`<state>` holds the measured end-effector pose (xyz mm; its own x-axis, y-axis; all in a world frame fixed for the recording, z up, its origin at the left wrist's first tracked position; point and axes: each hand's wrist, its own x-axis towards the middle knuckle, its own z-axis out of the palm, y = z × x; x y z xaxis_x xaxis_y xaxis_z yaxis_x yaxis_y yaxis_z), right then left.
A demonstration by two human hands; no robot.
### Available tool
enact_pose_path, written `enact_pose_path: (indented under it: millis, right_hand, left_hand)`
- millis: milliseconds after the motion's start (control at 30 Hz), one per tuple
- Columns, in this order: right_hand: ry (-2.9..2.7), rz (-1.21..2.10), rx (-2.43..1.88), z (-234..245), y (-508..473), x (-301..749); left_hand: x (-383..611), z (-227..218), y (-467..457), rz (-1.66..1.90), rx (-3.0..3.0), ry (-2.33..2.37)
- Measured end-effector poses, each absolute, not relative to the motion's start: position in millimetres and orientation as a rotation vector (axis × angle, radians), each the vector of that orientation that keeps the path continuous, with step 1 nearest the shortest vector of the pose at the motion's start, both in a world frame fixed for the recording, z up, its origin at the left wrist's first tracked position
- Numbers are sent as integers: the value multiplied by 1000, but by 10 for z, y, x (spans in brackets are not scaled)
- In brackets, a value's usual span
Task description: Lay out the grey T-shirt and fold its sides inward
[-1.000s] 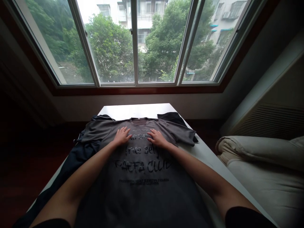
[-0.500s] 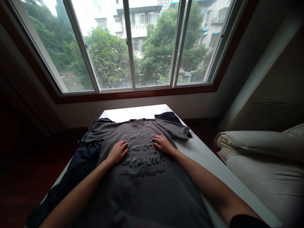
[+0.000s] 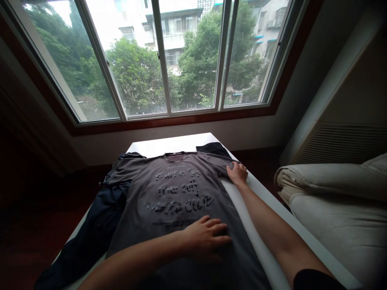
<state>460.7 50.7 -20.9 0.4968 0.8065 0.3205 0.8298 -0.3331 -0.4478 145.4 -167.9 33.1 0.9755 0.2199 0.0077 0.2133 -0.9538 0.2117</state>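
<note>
A dark grey T-shirt (image 3: 181, 177) with raised lettering lies spread face up on a white table, its collar toward the window. Over its lower right part, below the print, is my left hand (image 3: 208, 237), palm down with the fingers apart; it holds nothing. My right hand (image 3: 238, 173) is at the end of the shirt's right sleeve, fingers bent over the cloth and closed on it. The fingertips' underside is hidden. Dark navy clothing (image 3: 90, 225) lies along the left, partly beneath the shirt.
The white table (image 3: 175, 141) narrows toward the window (image 3: 193, 108). A black cloth (image 3: 213, 149) sticks out past the right shoulder. Pale folded bedding or cushions (image 3: 329, 189) stand at the right. Dark red floor (image 3: 39, 205) shows at the left.
Both hands lay on the chest print before. My right hand has moved right to the sleeve end; my left has come nearer and rightward, across the lower shirt.
</note>
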Motion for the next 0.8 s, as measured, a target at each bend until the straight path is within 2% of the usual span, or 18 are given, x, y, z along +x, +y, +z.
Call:
enact_pose_path:
  millis: [267,667,800]
  right_hand:
    - [-1301,-46,-2317,-295,523,4700]
    - [-1574,-200,-2011,-423,618,4673]
    - [-1484,-200,-2069,-458,640,4709]
  left_hand:
    - [1753,386,-2125,90,2976,191]
    - [1626,334,-2115,116,3033,48]
    - [1618,285,-2117,157,3113,-25]
